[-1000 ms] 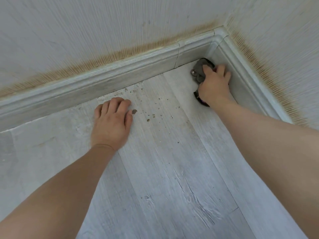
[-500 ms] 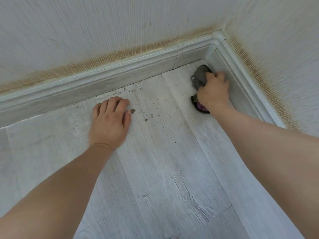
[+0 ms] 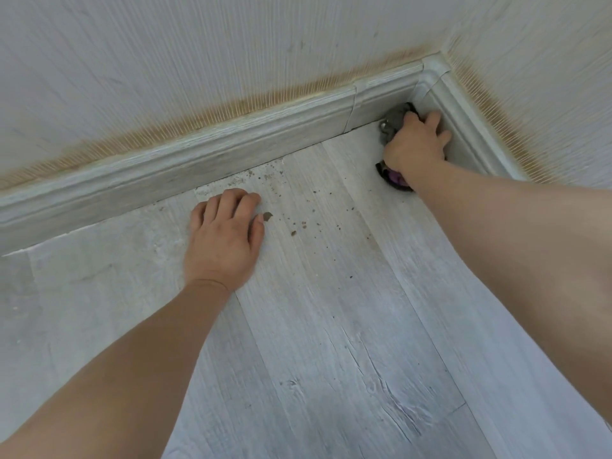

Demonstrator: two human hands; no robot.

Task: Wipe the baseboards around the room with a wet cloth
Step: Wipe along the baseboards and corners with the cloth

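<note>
A pale wood-grain baseboard [image 3: 205, 160] runs along the back wall and meets a second baseboard [image 3: 470, 127] at the room corner on the right. My right hand [image 3: 415, 145] grips a bunched grey cloth [image 3: 394, 122] with a purple patch showing under the wrist, and presses it against the right baseboard close to the corner. My left hand [image 3: 223, 240] rests flat on the floor, fingers straight, a short way from the back baseboard. Most of the cloth is hidden under my right hand.
Brown crumbs and specks [image 3: 293, 231] lie scattered on the light laminate floor [image 3: 331, 359] between my hands. The wallpaper [image 3: 165, 61] carries a brownish stain band just above both baseboards.
My right hand has slid the cloth along the right baseboard toward the corner after pulling back slightly. My left hand stays planted on the floor.
</note>
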